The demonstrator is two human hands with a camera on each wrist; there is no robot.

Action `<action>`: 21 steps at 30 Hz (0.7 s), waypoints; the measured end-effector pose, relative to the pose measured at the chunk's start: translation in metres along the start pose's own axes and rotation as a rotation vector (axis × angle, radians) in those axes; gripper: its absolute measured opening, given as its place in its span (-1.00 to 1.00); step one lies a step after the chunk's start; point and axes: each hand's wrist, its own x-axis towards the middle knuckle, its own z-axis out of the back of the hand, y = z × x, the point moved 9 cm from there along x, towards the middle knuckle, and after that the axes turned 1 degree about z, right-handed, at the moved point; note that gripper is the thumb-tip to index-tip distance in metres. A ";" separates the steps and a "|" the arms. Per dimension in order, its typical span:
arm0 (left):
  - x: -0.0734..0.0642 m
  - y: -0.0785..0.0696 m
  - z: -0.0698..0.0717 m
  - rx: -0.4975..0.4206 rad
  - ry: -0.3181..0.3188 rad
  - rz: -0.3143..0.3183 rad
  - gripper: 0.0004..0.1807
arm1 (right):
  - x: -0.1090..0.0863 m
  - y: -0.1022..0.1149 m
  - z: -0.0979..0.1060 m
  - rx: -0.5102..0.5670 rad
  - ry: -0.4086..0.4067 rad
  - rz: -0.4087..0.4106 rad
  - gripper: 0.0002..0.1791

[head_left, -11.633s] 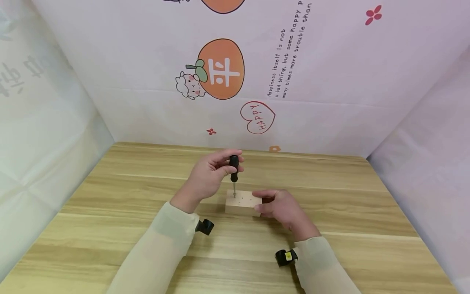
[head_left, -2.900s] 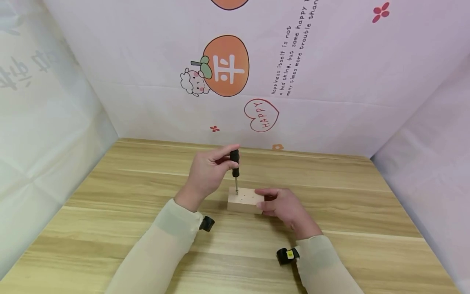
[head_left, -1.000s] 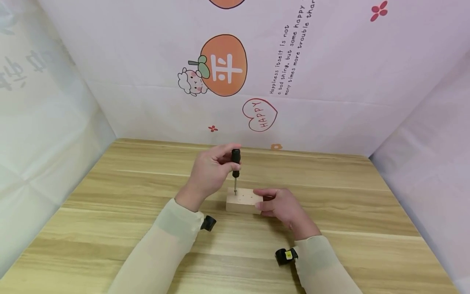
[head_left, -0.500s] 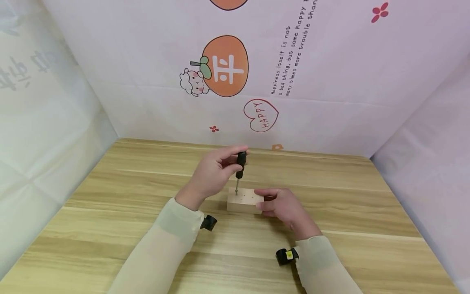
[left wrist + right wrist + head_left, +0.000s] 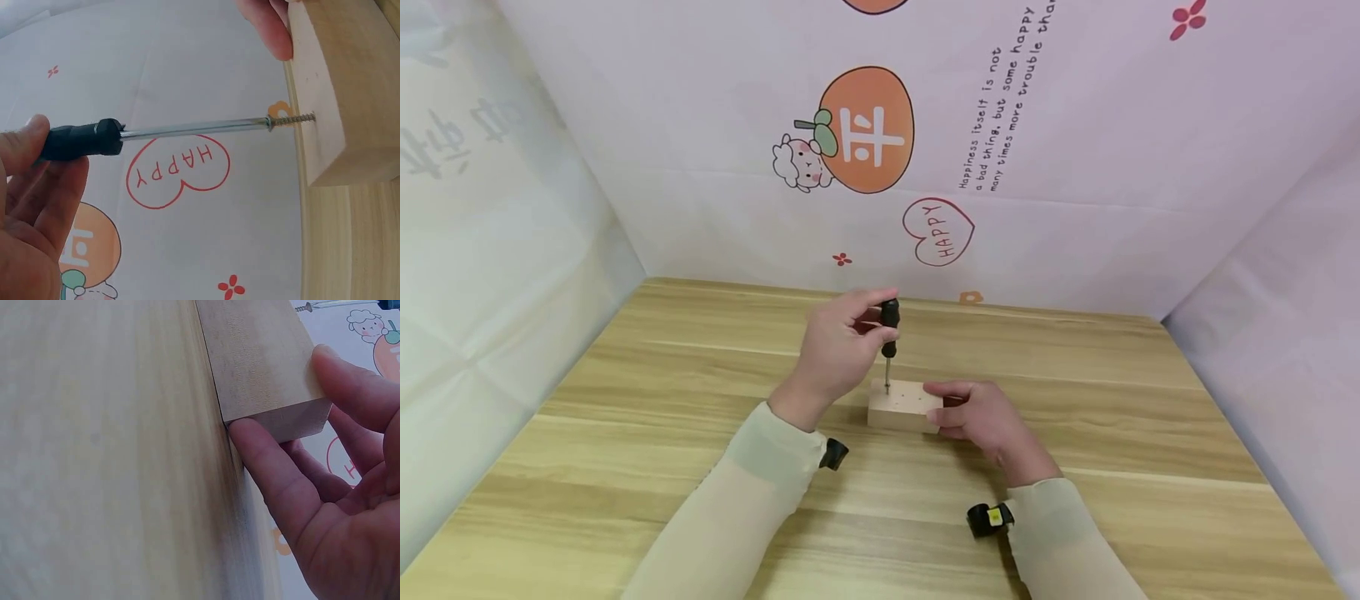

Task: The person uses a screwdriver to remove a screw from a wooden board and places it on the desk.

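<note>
My left hand (image 5: pixel 841 343) grips the black handle of a screwdriver (image 5: pixel 890 327), which stands nearly upright over a pale wooden block (image 5: pixel 904 419). In the left wrist view the shaft's tip meets the head of a screw (image 5: pixel 290 120). That screw's point sits in the block's top face near its left end, with most of the thread showing. Several small dark holes mark the same face. My right hand (image 5: pixel 988 421) holds the block's right end, thumb (image 5: pixel 344 372) at the near top edge and other fingers around the end.
The block rests on a wood-grain table (image 5: pixel 700 467). A printed white cloth (image 5: pixel 715 167) hangs behind the table's back edge, and plain white cloth walls close off both sides. Black wrist cameras (image 5: pixel 988 518) sit at both sleeves.
The screwdriver leaned right half a second ago and now stands straighter over the screw. My left fingers have shifted on the handle. My right hand keeps its hold on the block.
</note>
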 end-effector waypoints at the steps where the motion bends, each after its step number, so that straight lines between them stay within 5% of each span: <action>1: 0.000 -0.001 -0.002 0.023 0.020 -0.019 -0.53 | 0.000 0.000 0.000 0.000 0.000 0.001 -0.56; 4: 0.001 -0.003 -0.006 0.076 0.086 -0.057 -0.53 | 0.000 0.000 0.001 0.001 0.001 -0.001 -0.56; 9: 0.002 0.002 -0.009 -0.040 0.165 -0.013 -0.51 | 0.001 -0.001 0.001 0.012 0.000 -0.010 -0.57; 12: 0.003 0.006 -0.007 -0.107 0.157 0.007 -0.48 | 0.001 0.000 0.000 0.016 0.002 -0.005 -0.57; 21: 0.005 0.005 -0.001 -0.069 0.060 0.027 -0.54 | 0.002 -0.001 0.000 0.004 -0.002 -0.014 -0.57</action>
